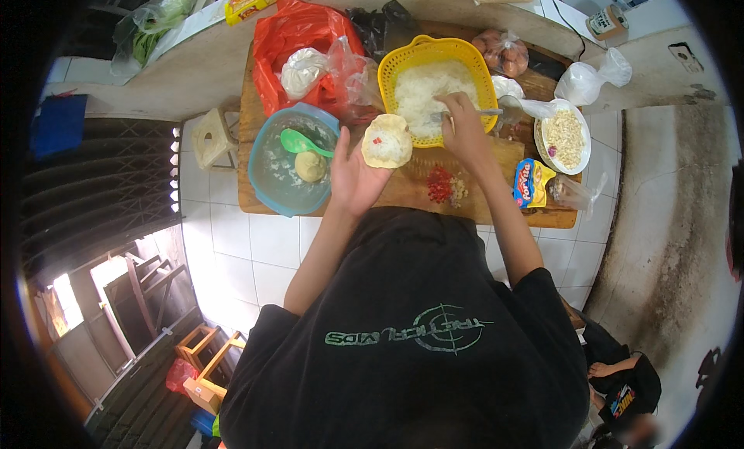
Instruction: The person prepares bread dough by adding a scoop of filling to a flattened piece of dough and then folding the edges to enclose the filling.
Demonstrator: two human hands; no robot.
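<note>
My left hand [353,174] is held palm up and carries a flat round piece of pale dough [387,141] with a few small red bits on it. My right hand [463,127] grips a metal spoon [474,113] whose end reaches into a yellow plastic colander [395,65] filled with white shredded filling [434,92]. Both hands hover over a wooden table [256,108]. Below the dough, a small heap of chopped red chilli and pale bits [446,187] lies on a wooden board.
A blue bowl [267,182] at left holds a dough ball [311,166] and a green spoon [302,144]. Red plastic bags [298,34] lie behind it. A white plate of pale chopped pieces [564,137], a snack packet [531,182] and clear bags sit at right. A small stool [211,139] stands left.
</note>
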